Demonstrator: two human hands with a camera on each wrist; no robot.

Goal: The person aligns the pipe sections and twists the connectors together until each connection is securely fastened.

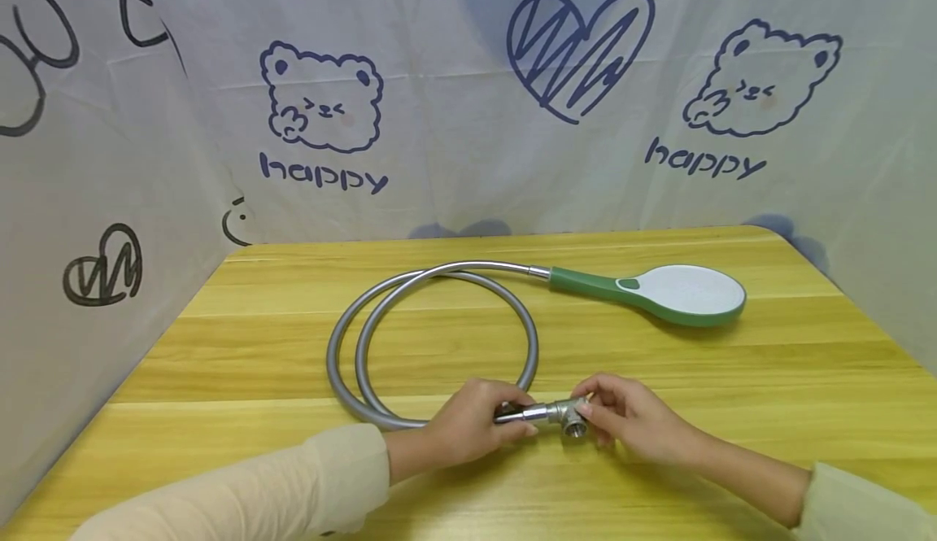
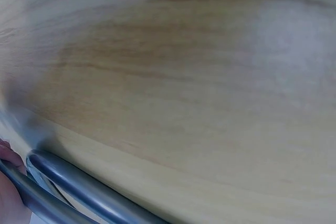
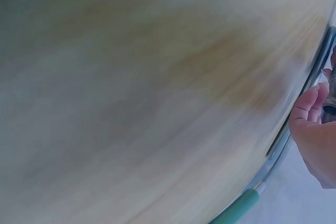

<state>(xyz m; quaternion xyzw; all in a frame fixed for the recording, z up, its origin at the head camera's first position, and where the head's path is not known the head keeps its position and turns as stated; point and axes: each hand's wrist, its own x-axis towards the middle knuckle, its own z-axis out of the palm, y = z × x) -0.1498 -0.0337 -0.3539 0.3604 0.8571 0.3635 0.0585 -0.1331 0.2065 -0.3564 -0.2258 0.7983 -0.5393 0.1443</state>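
In the head view my left hand (image 1: 479, 423) grips the chrome end of a grey shower hose (image 1: 342, 333). A metal tee fitting (image 1: 573, 417) meets that end, its threaded opening facing toward me. The fingers and thumb of my right hand (image 1: 637, 417) pinch the tee from the right. The left wrist view shows the hose (image 2: 79, 184) running beside part of the left hand (image 2: 10, 198). At the right edge of the right wrist view, the right hand (image 3: 315, 129) holds the tee, whose threaded mouth (image 3: 329, 109) shows.
A green and white shower head (image 1: 688, 293) lies at the back right, joined to the hose's other end. Loops of hose lie on the wood-grain table (image 1: 241, 346) left of centre. A white printed curtain (image 1: 439, 118) hangs behind the table and along its sides.
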